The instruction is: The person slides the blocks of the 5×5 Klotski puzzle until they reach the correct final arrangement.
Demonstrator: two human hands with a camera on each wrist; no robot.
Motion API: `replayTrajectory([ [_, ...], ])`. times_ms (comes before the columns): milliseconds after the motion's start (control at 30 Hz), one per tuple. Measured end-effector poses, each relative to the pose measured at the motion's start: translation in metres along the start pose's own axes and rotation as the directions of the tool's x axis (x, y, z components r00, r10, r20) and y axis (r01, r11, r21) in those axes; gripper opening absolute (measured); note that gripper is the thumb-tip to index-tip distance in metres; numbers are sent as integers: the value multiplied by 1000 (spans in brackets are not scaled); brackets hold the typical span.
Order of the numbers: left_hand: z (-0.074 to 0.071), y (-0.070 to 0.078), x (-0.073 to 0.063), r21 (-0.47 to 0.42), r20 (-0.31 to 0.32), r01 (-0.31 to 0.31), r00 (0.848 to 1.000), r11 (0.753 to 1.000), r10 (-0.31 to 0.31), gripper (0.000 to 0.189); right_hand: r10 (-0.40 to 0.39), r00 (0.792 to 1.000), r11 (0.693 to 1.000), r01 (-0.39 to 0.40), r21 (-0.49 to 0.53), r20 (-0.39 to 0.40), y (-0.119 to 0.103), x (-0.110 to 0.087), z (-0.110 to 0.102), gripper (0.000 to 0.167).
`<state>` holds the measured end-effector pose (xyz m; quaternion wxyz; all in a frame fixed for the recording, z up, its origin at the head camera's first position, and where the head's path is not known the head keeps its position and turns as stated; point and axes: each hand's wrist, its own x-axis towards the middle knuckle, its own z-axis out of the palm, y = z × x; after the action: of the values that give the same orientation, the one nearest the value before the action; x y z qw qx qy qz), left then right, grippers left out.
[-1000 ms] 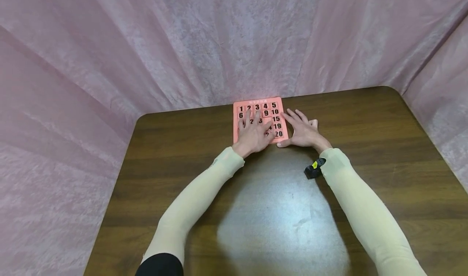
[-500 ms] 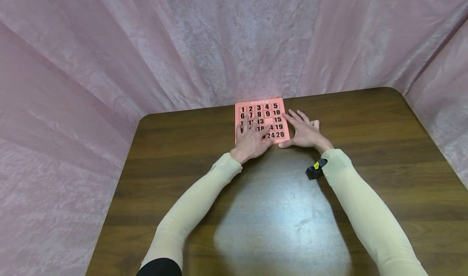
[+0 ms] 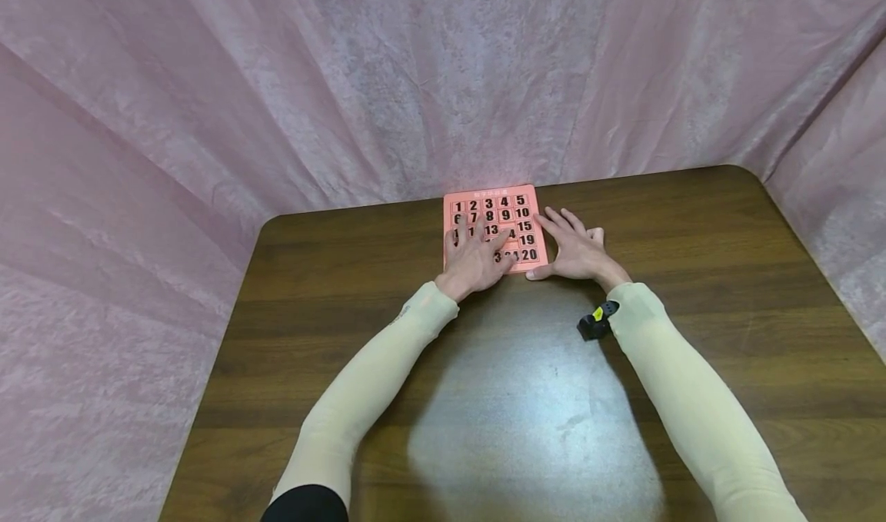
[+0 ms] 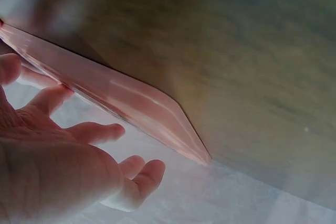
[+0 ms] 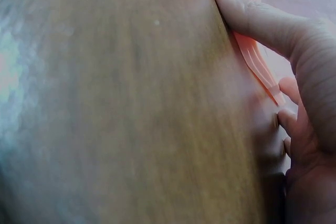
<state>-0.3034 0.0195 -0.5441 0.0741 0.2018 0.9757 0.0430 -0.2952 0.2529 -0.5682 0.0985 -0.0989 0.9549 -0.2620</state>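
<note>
In the head view a pink number slide puzzle (image 3: pixel 489 194) with black numerals lies at the table's back edge. My left hand (image 3: pixel 471 262) spreads over its lower left, hiding several tiles. The left thumb touches a tile showing a 4 (image 3: pixel 512 234), which sits in the fourth column, under the 9. My right hand (image 3: pixel 576 251) braces the puzzle's right side. Its thumb lies at the near right corner and its index finger reaches the right edge higher up, both fairly straight. The right wrist view shows the right thumb (image 5: pixel 262 22) against the pink rim (image 5: pixel 254 64).
A brown wooden table (image 3: pixel 332 314) carries the puzzle, with a bright glare in front. Pink velvet curtains (image 3: pixel 415 84) hang just behind it and at both sides. A small black device (image 3: pixel 594 325) sits by the right wrist.
My left hand has moved slightly toward me and left, uncovering the 7 and 8. The tile showing a 4 has moved up into the gap left of the 15. The right hand stays put.
</note>
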Motion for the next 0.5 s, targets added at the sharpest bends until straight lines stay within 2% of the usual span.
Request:
replayTrajectory([
  [167, -1, -1, 4, -20, 11, 15, 1000, 1000, -15, 62, 3, 1000, 1000, -3, 13, -1, 3, 3, 1, 128],
  [500, -4, 0, 13, 38, -3, 27, 1000, 999, -27, 63, 0, 1000, 1000, 0, -10, 7, 0, 0, -1, 128],
])
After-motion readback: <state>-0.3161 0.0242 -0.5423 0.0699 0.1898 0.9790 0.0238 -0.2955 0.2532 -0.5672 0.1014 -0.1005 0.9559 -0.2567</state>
